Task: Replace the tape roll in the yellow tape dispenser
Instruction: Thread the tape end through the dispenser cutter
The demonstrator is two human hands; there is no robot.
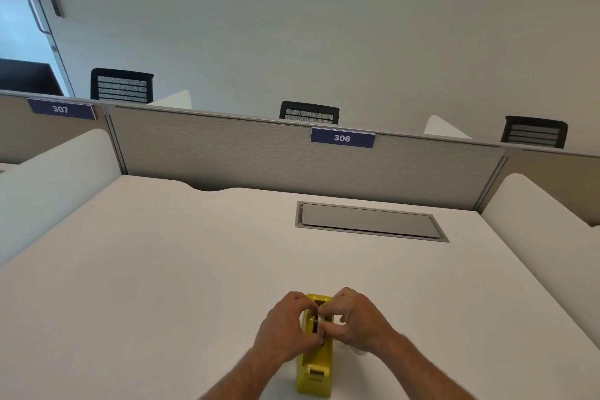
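So the yellow tape dispenser (314,367) sits on the white desk (162,269) right at the near edge of the view, cutter end pointing back at the person. Both hands are bunched over its open top slot. The left hand (285,326) wraps the left side with fingers curled in, and the right hand (354,318) has its fingertips pressed together, pinching something small and pale, probably the hub or roll (319,318), right in the slot. Can't tell exactly what, it's mostly covered. My guess is the body is weighted and stiff, so it'll stay put if you brace it by the sides. The roll itself is light and a bit slick, so grab it by the core or edges, not the sticky face
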